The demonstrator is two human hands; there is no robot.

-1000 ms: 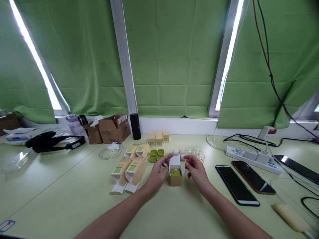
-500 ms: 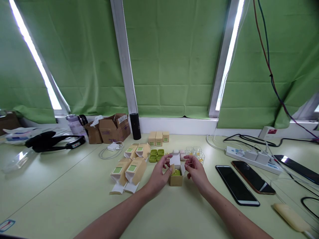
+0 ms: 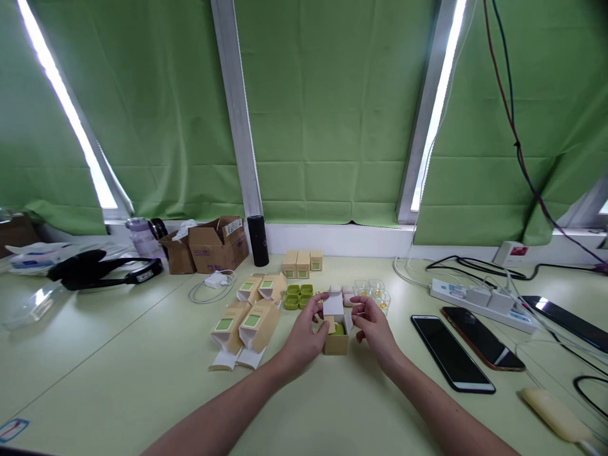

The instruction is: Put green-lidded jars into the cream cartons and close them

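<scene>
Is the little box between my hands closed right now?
No, the small box is open, its white back flap standing up and a green item showing inside.

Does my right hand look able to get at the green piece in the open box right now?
Probably, but not freely: the left hand has a flap over part of the green piece, and a raised flap faces the right hand.

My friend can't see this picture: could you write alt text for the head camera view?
A left hand has its thumb at a side flap of a small open carton with something green inside; the right hand is at its other side. On the pale table, labelled boxes lie left, phones and a power strip right.
</scene>
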